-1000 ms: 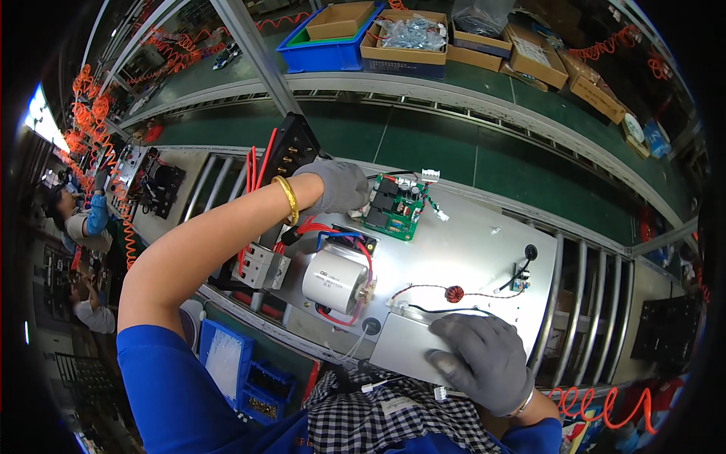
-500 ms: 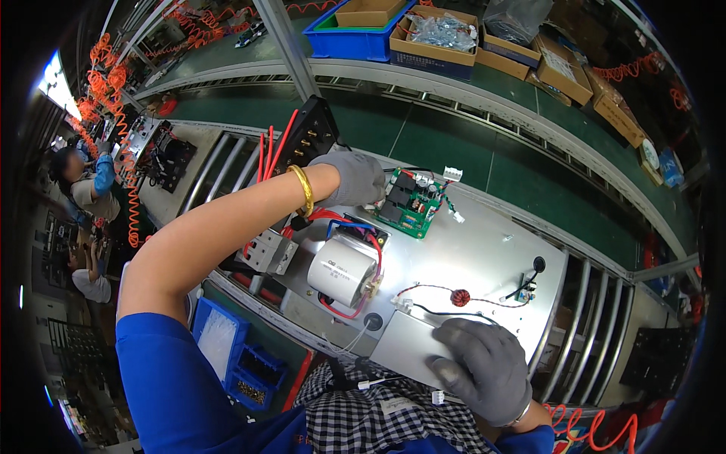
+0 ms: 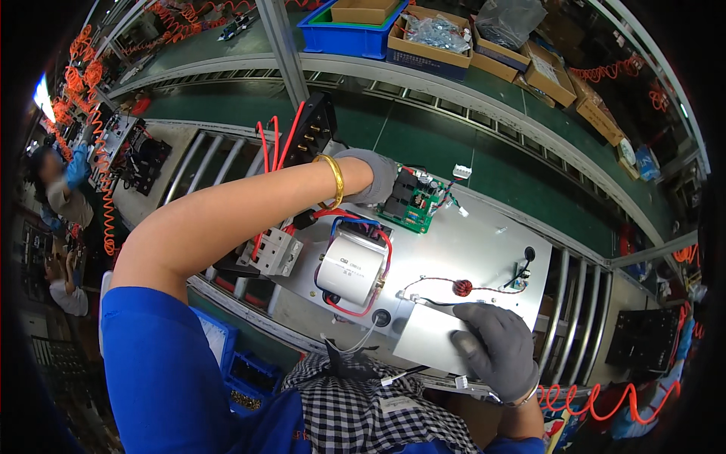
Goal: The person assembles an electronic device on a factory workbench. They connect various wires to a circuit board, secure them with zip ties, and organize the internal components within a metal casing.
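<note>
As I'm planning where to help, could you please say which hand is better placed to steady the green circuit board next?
Probably the left hand: it is at the left edge of the green circuit board, while the right hand rests on the flat silver part, farther away.

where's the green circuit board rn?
Head view, slightly right of and above centre: the green circuit board is at the far side of the metal plate, immediately right of the gloved left hand.
</note>
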Demonstrator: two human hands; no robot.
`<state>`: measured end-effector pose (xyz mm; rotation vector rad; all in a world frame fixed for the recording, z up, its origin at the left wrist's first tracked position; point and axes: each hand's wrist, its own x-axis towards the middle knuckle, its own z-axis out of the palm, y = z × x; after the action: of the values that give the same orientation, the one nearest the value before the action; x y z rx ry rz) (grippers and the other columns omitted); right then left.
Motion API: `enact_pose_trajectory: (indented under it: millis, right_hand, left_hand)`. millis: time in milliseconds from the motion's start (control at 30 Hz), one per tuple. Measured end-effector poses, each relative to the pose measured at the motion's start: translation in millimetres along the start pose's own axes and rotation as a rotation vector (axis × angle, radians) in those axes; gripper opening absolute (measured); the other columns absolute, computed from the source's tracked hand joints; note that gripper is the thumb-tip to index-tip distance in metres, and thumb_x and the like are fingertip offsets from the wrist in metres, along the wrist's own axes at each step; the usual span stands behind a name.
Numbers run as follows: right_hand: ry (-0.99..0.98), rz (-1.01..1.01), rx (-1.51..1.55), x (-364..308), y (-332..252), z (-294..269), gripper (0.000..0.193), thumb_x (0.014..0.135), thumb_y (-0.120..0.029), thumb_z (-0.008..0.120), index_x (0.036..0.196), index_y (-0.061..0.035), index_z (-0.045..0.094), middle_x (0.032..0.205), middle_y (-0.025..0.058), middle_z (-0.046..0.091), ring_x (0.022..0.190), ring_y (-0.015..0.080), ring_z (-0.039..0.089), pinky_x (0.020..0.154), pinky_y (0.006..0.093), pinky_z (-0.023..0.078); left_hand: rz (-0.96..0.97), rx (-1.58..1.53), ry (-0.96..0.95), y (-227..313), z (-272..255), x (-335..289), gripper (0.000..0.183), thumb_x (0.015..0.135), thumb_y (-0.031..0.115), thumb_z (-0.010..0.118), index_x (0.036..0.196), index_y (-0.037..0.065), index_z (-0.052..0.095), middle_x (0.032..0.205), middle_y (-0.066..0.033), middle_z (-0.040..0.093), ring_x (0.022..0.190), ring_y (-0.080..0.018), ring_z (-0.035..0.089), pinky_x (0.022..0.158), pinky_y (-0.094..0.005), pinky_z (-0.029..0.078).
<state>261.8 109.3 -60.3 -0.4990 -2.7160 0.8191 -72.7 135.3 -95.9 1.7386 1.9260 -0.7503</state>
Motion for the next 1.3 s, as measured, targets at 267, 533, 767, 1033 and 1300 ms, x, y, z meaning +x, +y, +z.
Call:
enact_pose_trajectory:
  millis: [267, 533, 767, 1033, 1300]
  right_hand:
    - [0.041, 0.051, -0.052, -4.9, -2.5, 3.9, 0.025, 0.087, -0.019, 0.07, 0.107, -0.0043, 0.065, 0.094, 0.011, 0.07, 0.082, 0.0295, 0.067, 0.072, 0.0388, 0.051]
    - [0.073, 0.083, -0.046, -8.6, -1.1, 6.6, 0.023, 0.089, -0.022, 0.067, 0.104, -0.0049, 0.066, 0.092, 0.0115, 0.07, 0.081, 0.031, 0.067, 0.074, 0.0398, 0.052]
    - [0.077, 0.096, -0.046, -9.9, -1.9, 8.7, 0.023, 0.089, -0.023, 0.067, 0.104, -0.0057, 0.066, 0.091, 0.0124, 0.07, 0.081, 0.0315, 0.067, 0.075, 0.0404, 0.051]
    - [0.078, 0.107, -0.037, -7.8, -6.3, 8.6, 0.02, 0.087, -0.019, 0.067, 0.101, -0.0047, 0.067, 0.089, 0.013, 0.069, 0.077, 0.0305, 0.067, 0.072, 0.0392, 0.051]
    - [0.123, 0.121, -0.046, -9.2, -7.1, 10.1, 0.018, 0.087, -0.018, 0.068, 0.099, -0.0041, 0.068, 0.085, 0.0136, 0.069, 0.074, 0.0306, 0.067, 0.069, 0.0383, 0.052]
  left_hand:
    - [0.037, -0.067, -0.041, -9.6, 0.3, 5.5, 0.039, 0.094, 0.033, 0.052, 0.116, 0.005, 0.068, 0.116, -0.0161, 0.068, 0.106, -0.0326, 0.065, 0.091, -0.044, 0.049]
    - [0.022, -0.086, -0.078, -5.7, -6.9, -0.5, 0.037, 0.089, 0.034, 0.055, 0.103, 0.005, 0.073, 0.096, -0.0133, 0.072, 0.081, -0.0296, 0.067, 0.075, -0.0429, 0.05]
    - [0.016, -0.137, -0.128, -13.3, -14.8, -5.6, 0.034, 0.086, 0.025, 0.058, 0.11, 0.006, 0.072, 0.096, -0.012, 0.073, 0.079, -0.0284, 0.068, 0.075, -0.0412, 0.051]
    - [0.151, 0.094, -0.024, -33.2, 7.4, 9.9, 0.041, 0.08, 0.017, 0.071, 0.121, 0.018, 0.07, 0.118, -0.009, 0.07, 0.104, -0.0314, 0.066, 0.085, -0.0466, 0.054]
    - [-0.036, -0.186, 0.478, -32.6, -20.8, -19.8, 0.031, 0.086, 0.028, 0.067, 0.112, 0.012, 0.071, 0.107, -0.0094, 0.073, 0.097, -0.0306, 0.069, 0.086, -0.0405, 0.054]
